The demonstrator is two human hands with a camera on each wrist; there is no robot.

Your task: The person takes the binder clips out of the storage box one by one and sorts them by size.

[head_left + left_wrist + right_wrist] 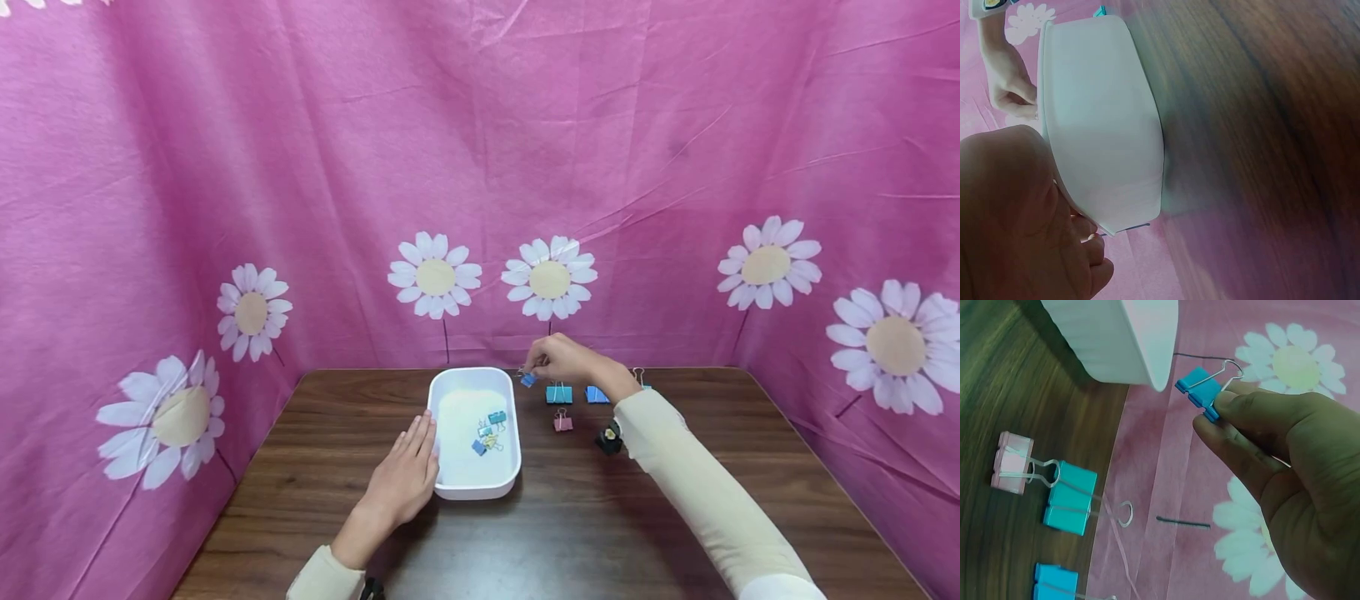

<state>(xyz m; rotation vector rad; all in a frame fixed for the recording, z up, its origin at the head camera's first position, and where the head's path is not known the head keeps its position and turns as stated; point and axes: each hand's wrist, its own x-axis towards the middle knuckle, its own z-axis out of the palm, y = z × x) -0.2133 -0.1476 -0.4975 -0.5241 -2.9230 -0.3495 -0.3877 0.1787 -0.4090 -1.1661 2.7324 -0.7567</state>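
My right hand (566, 358) pinches a small blue binder clip (1200, 390) between thumb and fingers, just right of the far end of a white tray (475, 492). In the right wrist view the clip hangs close to the tray's rim. My left hand (408, 471) lies along the tray's left side, its straight fingers resting on the rim. Inside the tray are several binder clips, among them a teal clip (497, 417), a blue clip (479, 447) and a yellow clip (491, 442).
Right of the tray stand a teal binder clip (558, 395), a pink binder clip (562, 423) and a blue binder clip (597, 395). Another clip is partly hidden behind the right forearm. A pink flowered cloth (480, 167) hangs round the wooden table (315, 467).
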